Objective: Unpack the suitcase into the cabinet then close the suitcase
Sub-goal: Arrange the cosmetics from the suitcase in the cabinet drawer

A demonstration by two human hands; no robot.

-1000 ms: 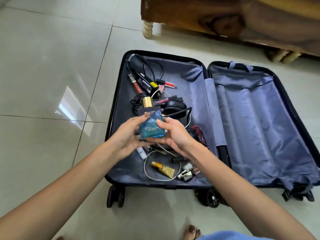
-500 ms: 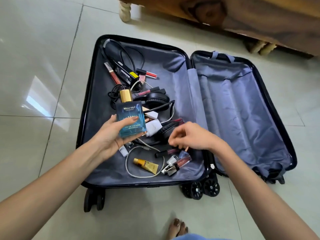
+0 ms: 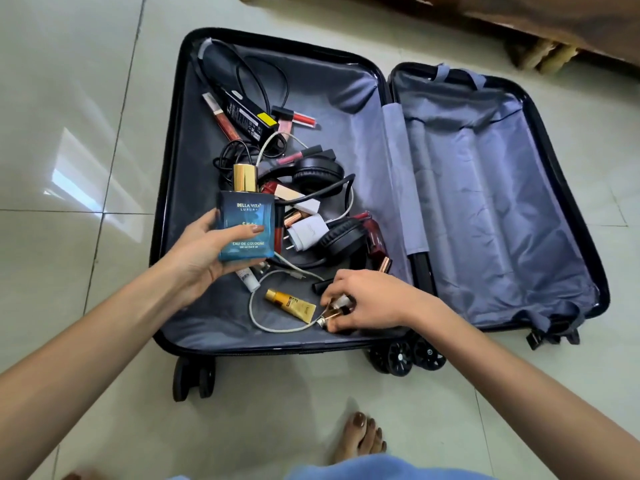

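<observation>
A black suitcase (image 3: 398, 81) lies open on the floor. Its left half holds black headphones (image 3: 341, 237), a white charger (image 3: 306, 233), a black power adapter (image 3: 247, 119), cables, lip glosses and a yellow tube (image 3: 292, 304). The right half shows only grey lining. My left hand (image 3: 204, 258) grips a blue cologne bottle (image 3: 246, 223) with a gold cap above the left half. My right hand (image 3: 363, 303) is down at the near edge, its fingers curled round a few small cosmetic bottles (image 3: 334, 311).
Pale glossy tiles (image 3: 69, 133) surround the case. A wooden piece of furniture on turned legs (image 3: 550, 53) stands behind the suitcase at the top right. My bare foot (image 3: 362, 436) is just in front of the case's wheels.
My right hand let go of the cologne bottle and dropped to the small bottles at the near edge. The left hand keeps the bottle. The view has moved closer.
</observation>
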